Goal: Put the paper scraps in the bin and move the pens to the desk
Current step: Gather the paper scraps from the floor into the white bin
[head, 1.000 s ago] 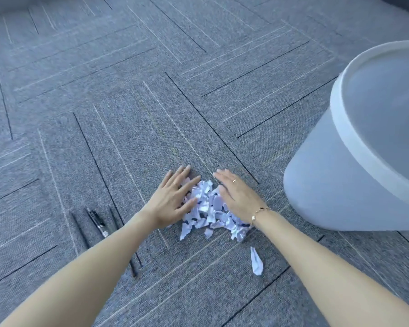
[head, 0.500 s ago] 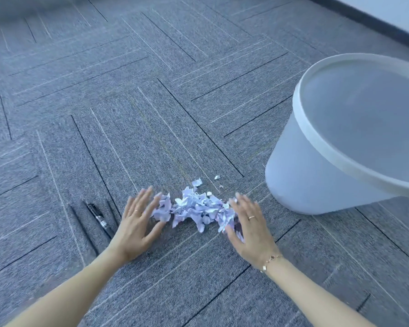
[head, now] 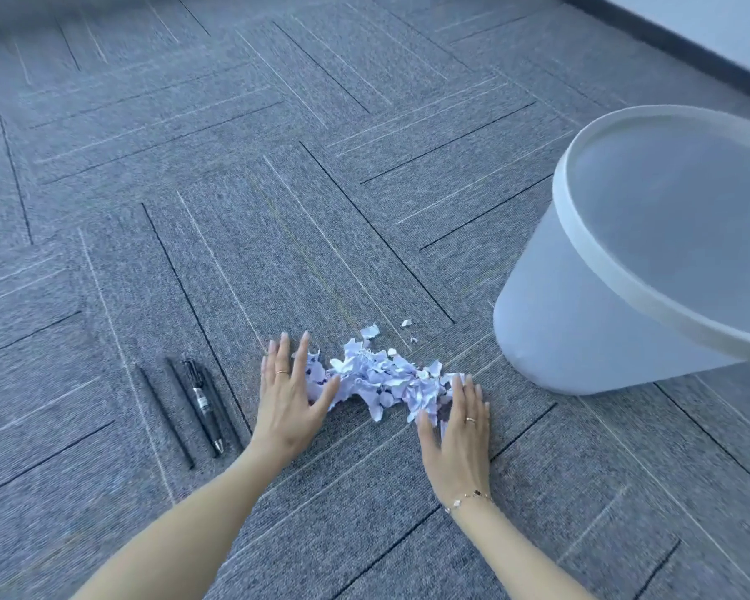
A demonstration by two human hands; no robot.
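Both hands, your left hand [head: 287, 398] and right hand [head: 459, 430], had spread apart, flat and holding nothing, leaving the paper scraps [head: 382, 376] looser; nothing binned yet.

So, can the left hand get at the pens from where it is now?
Probably yes. The left hand lies flat and open beside the paper scraps, and the pens lie just to its left on the carpet, with nothing between them.
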